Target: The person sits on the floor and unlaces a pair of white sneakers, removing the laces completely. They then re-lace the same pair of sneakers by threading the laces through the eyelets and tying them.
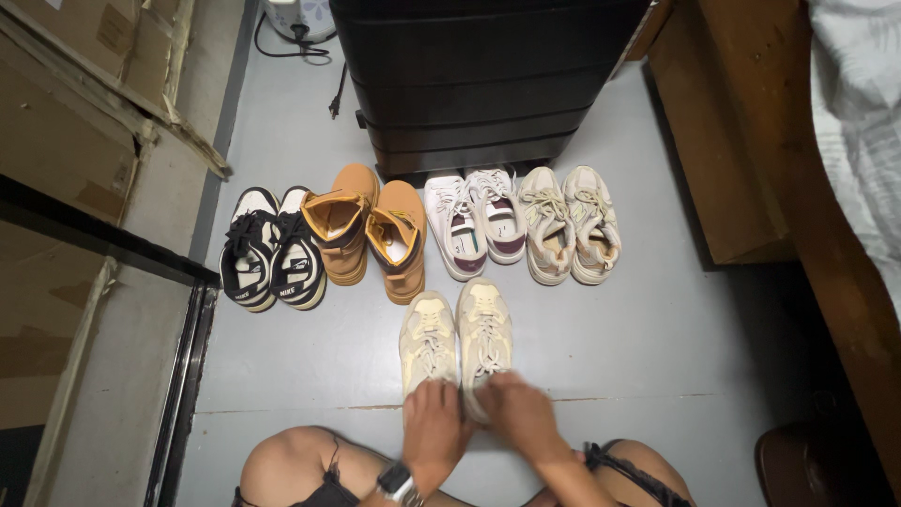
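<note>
A pair of cream sneakers (457, 336) stands on the grey floor (657, 347) right in front of me, toes pointing away. My left hand (434, 430), with a watch on the wrist, rests on the heel of the left sneaker. My right hand (518, 411) grips the heel of the right sneaker. Both hands cover the heels, so the fingers' hold is partly hidden. My bare knees frame the bottom of the view.
Behind the cream pair runs a row of shoes: black-and-white sneakers (272, 249), tan boots (371, 230), white sneakers (476, 222), beige sneakers (570, 223). A black suitcase (479, 80) stands behind them. Cardboard boxes (75, 113) on the left, wooden furniture (751, 141) on the right.
</note>
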